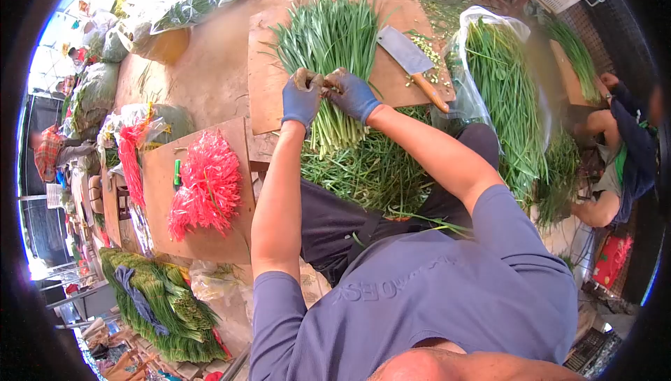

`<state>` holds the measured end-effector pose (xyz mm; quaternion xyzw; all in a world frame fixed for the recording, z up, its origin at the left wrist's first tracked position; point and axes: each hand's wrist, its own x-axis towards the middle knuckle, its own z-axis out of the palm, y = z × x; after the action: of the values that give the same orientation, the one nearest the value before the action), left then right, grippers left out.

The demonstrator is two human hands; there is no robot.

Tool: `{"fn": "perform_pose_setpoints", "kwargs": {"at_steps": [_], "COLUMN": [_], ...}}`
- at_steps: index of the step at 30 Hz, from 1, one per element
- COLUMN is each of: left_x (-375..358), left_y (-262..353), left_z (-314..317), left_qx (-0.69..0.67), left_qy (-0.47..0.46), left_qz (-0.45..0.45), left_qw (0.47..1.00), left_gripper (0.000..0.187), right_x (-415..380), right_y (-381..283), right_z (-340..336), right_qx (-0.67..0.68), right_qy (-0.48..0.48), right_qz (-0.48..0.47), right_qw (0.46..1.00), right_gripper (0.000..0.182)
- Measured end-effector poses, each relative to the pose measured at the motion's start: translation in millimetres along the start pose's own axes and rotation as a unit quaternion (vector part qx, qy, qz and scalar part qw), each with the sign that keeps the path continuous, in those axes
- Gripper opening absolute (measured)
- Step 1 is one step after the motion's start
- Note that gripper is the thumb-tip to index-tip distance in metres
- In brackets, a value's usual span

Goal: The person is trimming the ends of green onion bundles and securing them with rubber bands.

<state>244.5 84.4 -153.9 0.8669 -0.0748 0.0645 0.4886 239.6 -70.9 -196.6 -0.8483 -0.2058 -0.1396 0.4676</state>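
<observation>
A large bundle of long green garlic chives (332,35) lies on a wooden board (269,112), its pale cut ends toward me. My left hand (302,98), in a blue glove with soiled fingertips, is closed over the bundle's left side near the stem end. Close beside it, my right hand (351,96), gloved alike, has its fingers curled in a pinch. The fingertips almost meet above the stems; whatever is between them is too small to tell. To the right lies a cleaver (405,51) with a wooden handle, next to small chopped stem ends (428,49).
Loose green leaves (370,178) are heaped below the board. An open plastic bag of chives (500,80) stands on the right. Red plastic strips (206,185) lie on a second board (157,164) at left, above stacked chives (161,297). Another person (615,143) sits at far right.
</observation>
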Motion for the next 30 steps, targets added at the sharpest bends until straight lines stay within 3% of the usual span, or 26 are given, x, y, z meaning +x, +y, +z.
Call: {"fn": "perform_pose_setpoints", "kwargs": {"at_steps": [3, 4, 7, 8, 11, 12, 15, 16, 17, 19, 23, 27, 30], "left_x": [-1.7, 1.4, -31.1, -35.0, -45.6, -45.1, -46.2, -46.5, -44.6, -40.6, -43.9, -44.1, -36.5], "left_y": [-1.4, -16.5, -46.0, -66.9, -1.0, -4.0, -13.7, -20.6, -32.5, -54.4, -41.1, -35.2, -32.2], "left_z": [-0.6, -4.5, 24.7, 41.7, 48.6, 54.8, 62.8, 64.8, 62.7, 59.7, 65.3, 54.4, 39.1], "left_qx": [-0.056, -0.031, 0.161, 0.271, 0.342, 0.343, 0.266, 0.258, 0.224, 0.155, 0.174, 0.144, -0.010], "left_qy": [0.026, 0.006, 0.112, 0.019, -0.085, -0.079, -0.065, -0.054, -0.054, -0.056, -0.044, -0.079, -0.026], "left_qz": [-0.027, -0.058, -0.010, -0.059, -0.144, -0.133, -0.192, -0.205, -0.213, -0.226, -0.239, -0.210, -0.201], "left_qw": [0.998, 0.998, 0.981, 0.961, 0.924, 0.927, 0.942, 0.943, 0.949, 0.960, 0.954, 0.964, 0.979], "left_gripper": [0.016, 0.026, 0.055, 0.090, 0.107, 0.118, 0.123, 0.125, 0.125, 0.126, 0.129, 0.136, 0.127], "right_x": [0.8, 1.3, 2.6, 2.7, 6.4, 8.2, 10.6, 10.6, 5.7, -8.7, -34.0, -37.3, -41.5], "right_y": [5.1, 5.9, 3.8, 3.6, 7.6, 6.6, 5.4, -2.4, -3.1, 4.4, 13.4, 27.2, 48.4], "right_z": [-2.1, -5.5, -14.5, -15.6, -6.3, -4.5, -12.6, -25.9, -33.8, -50.0, -36.6, -46.8, -50.6], "right_qx": [0.043, 0.029, 0.013, 0.010, 0.007, 0.008, 0.129, 0.164, 0.276, 0.480, 0.493, 0.498, 0.530], "right_qy": [-0.011, -0.013, -0.027, -0.029, -0.049, -0.059, -0.052, 0.024, 0.068, 0.157, 0.201, 0.145, 0.103], "right_qz": [0.037, 0.046, 0.085, 0.088, 0.085, 0.082, 0.127, 0.121, 0.177, 0.280, 0.309, 0.314, 0.341], "right_qw": [0.998, 0.998, 0.996, 0.996, 0.995, 0.995, 0.982, 0.979, 0.942, 0.816, 0.788, 0.795, 0.769], "right_gripper": [0.019, 0.019, 0.023, 0.024, 0.026, 0.026, 0.024, 0.023, 0.022, 0.019, 0.015, 0.021, 0.016]}}
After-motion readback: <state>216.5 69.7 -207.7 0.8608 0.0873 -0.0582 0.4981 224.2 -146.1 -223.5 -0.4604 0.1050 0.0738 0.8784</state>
